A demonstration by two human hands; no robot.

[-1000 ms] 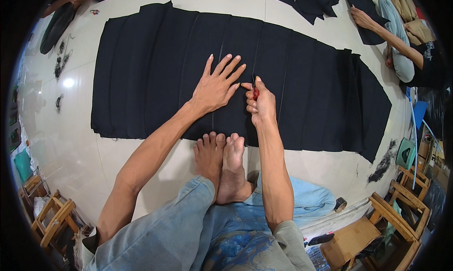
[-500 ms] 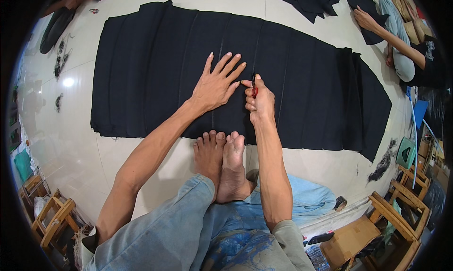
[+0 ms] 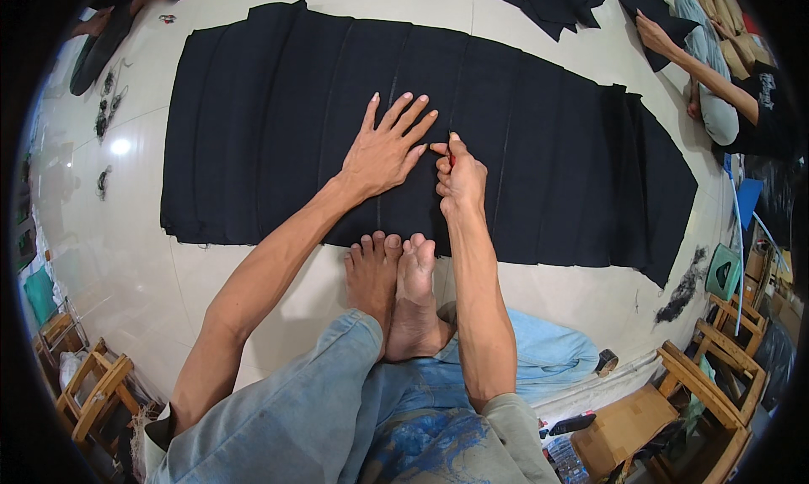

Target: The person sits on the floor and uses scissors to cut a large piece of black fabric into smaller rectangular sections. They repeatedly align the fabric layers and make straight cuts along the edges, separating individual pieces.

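Observation:
A long spread of black cloth [image 3: 286, 105] lies over the floor, in several overlapping panels with faint lines running across. My left hand [image 3: 377, 157] rests flat on its middle, fingers spread, pressing on the cloth. Just to the right, my right hand [image 3: 462, 182] is closed around a small red-handled cutting tool [image 3: 452, 159]. Most of that tool is hidden in the fist, and its exact kind is unclear. The right thumb points away from me, beside a pale line in the cloth. Both hands are close together, thumb near forefinger.
My bare feet [image 3: 371, 273] touch the cloth's near edge. Another person's hand [image 3: 656, 36] handles black cloth at the far right; a second person sits far left. Dark thread scraps [image 3: 684, 286] lie on the floor. Wooden frames [image 3: 712, 383] and a cardboard box [image 3: 624, 433] stand near right.
My right hand has shifted slightly left and turned, so less of the red-handled tool shows. My left hand stays in place on the cloth.

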